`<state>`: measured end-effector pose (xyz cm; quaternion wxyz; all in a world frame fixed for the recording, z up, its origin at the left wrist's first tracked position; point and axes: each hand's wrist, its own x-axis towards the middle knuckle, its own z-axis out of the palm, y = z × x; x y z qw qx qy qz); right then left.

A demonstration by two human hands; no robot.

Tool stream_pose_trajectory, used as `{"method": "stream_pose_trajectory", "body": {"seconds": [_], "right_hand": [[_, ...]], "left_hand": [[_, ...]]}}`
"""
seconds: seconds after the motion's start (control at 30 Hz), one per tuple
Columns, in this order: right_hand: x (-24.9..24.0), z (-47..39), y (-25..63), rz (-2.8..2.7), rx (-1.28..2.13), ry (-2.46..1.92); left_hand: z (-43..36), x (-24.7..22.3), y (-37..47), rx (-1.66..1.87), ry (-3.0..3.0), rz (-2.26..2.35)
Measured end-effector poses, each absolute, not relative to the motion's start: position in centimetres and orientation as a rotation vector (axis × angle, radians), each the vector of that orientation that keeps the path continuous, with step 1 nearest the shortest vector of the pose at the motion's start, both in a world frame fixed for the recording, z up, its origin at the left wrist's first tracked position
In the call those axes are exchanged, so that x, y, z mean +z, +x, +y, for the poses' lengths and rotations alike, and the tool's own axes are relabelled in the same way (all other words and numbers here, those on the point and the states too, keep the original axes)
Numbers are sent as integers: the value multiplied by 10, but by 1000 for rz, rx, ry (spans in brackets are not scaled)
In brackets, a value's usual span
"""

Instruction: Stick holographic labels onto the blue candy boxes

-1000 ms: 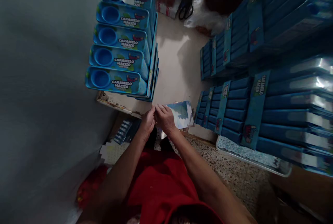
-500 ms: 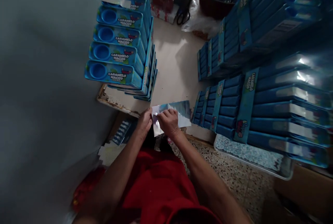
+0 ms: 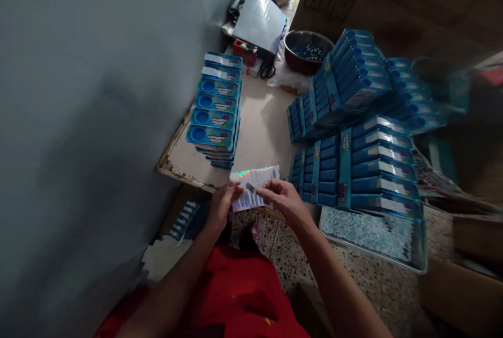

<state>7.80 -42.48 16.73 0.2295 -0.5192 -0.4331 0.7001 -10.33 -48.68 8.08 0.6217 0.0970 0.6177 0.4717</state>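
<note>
A shiny, silvery sheet (image 3: 244,203) with a rainbow glint along its far edge lies near the table's front edge. My left hand (image 3: 222,204) is closed on the sheet's left edge, thumb and fingers pressed together. Over the sheet's right part, my right hand (image 3: 286,200) pinches a small grey strip (image 3: 250,187) between thumb and fingertips. Whether the strip is still joined to the sheet, I cannot tell. Beyond my left hand stand stacked blue candy boxes (image 3: 210,136) with round cut-outs; the two farthest carry pale strips across their ends.
Banded blue boxes (image 3: 357,170) are piled at the right, with another pile (image 3: 349,86) behind. Below them sits a metal tray (image 3: 418,254) of small pale-blue pieces. A tape dispenser (image 3: 244,52), scissors (image 3: 268,69) and a metal bowl (image 3: 302,63) stand at the back.
My right hand has moved right, off the sheet's middle, and now shows a small grey strip in its fingertips. The camera view has tilted up, revealing more of the table's back.
</note>
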Motion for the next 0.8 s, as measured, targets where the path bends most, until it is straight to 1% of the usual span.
{"method": "stream_pose_trajectory", "body": {"seconds": [0.07, 0.17, 0.37, 0.43, 0.5, 0.6, 0.67, 0.73, 0.8], "right_hand": [[181, -428, 73, -1142, 1986, -1410], [191, -432, 66, -1122, 1973, -1448], [199, -442, 60, -1233, 1837, -1521], [214, -442, 53, -1320, 1699, -1548], [240, -436, 41, -1399, 1551, -1560], [283, -407, 14, -1552, 1278, -1521], [302, -373, -6, -1672, 1075, -1469], [308, -333, -24, -1774, 981, -1423], [304, -296, -40, -1871, 986, -1424]], "left_hand": [[-491, 100, -107, 1059, 26, 1141], [-491, 123, -115, 1056, -23, 1023], [-504, 163, -125, 1131, 271, 1320], [-506, 186, -129, 1171, 345, 1374], [-501, 213, -136, 1229, 469, 1432], [-471, 252, -156, 1399, 662, 1599], [-437, 271, -174, 1521, 775, 1696], [-398, 280, -193, 1595, 854, 1708], [-363, 280, -211, 1603, 879, 1634]]}}
